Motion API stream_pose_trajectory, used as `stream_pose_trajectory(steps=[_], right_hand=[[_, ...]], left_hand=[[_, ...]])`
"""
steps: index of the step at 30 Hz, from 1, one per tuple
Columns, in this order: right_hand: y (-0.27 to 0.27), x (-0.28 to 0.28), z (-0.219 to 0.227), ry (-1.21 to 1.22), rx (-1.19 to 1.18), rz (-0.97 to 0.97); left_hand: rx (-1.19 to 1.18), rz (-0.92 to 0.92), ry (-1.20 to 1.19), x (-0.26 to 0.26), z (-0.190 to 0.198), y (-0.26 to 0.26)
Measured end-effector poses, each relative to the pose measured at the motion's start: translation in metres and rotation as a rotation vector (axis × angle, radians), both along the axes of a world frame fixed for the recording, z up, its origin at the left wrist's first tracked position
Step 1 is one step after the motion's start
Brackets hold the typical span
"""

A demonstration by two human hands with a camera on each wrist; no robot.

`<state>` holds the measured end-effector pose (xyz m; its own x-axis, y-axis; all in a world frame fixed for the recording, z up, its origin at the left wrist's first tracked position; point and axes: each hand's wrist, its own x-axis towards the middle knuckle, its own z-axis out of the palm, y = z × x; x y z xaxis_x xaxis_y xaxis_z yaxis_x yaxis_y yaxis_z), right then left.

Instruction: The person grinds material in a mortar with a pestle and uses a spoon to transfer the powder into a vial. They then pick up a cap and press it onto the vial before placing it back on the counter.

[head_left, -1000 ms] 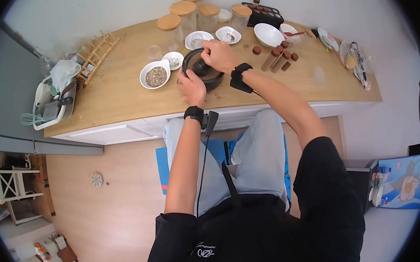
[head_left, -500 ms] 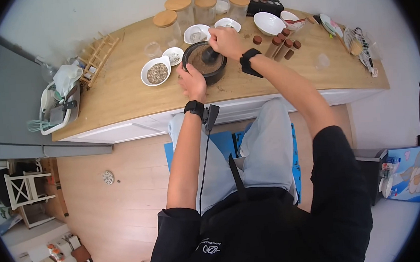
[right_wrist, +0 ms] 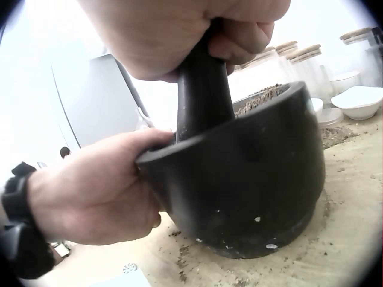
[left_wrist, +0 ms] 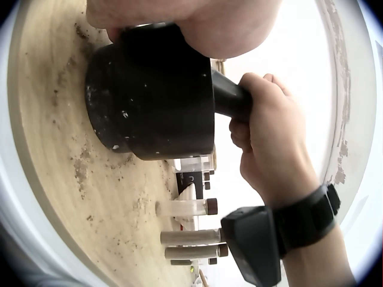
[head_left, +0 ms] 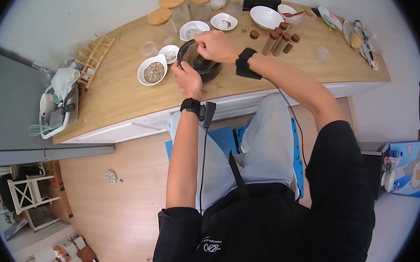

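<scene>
A black stone mortar (right_wrist: 251, 173) stands on the wooden counter, with brown ground powder (right_wrist: 261, 100) inside against its wall. My left hand (head_left: 188, 80) grips the mortar from the left, its thumb at the rim and the fingers along the outer wall. In my right hand (head_left: 216, 47) is the black pestle (right_wrist: 204, 95), held in a fist round its handle. The pestle's lower end is down in the bowl, hidden by the wall in both wrist views. Left of the mortar sit a white bowl of coarse brown-grey bits (head_left: 154, 72) and a small white dish (head_left: 169, 54).
Wooden-lidded jars (head_left: 160, 16) and white dishes (head_left: 224, 21) line the back. Several brown-capped tubes (head_left: 270, 43) lie right of the mortar, near a white bowl (head_left: 266, 17). A wooden rack (head_left: 94, 61) and a utensil tray (head_left: 64, 116) occupy the left end. Powder specks dot the counter.
The pestle and right hand swung to the mortar's right side half a second ago, and now sit nearer the front again. My left hand keeps its hold on the mortar.
</scene>
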<state>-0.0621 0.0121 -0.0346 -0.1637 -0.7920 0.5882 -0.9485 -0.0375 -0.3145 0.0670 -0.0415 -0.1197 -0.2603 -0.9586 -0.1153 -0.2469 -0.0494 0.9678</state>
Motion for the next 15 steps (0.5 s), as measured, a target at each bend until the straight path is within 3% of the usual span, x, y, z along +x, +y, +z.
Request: stream_pose_trajectory(steps=[2, 7, 10, 12, 15], right_hand=[[-0.002, -0.023, 0.001, 0.038, 0.126, -0.059], [-0.018, -0.004, -0.017, -0.097, -0.082, -0.124], [-0.002, -0.018, -0.010, -0.186, 0.139, -0.085], [-0.009, -0.026, -0.011, -0.064, 0.160, -0.150], [-0.029, -0.010, -0.015, -0.008, -0.073, -0.184]], left_hand=[[-0.002, 0.007, -0.065, 0.002, 0.001, 0.000], [-0.057, 0.020, -0.001, 0.002, -0.001, -0.003], [0.024, 0.063, -0.099, 0.000, 0.002, -0.001], [0.000, 0.047, -0.103, 0.002, 0.004, 0.000], [-0.050, 0.036, -0.006, 0.002, 0.003, -0.002]])
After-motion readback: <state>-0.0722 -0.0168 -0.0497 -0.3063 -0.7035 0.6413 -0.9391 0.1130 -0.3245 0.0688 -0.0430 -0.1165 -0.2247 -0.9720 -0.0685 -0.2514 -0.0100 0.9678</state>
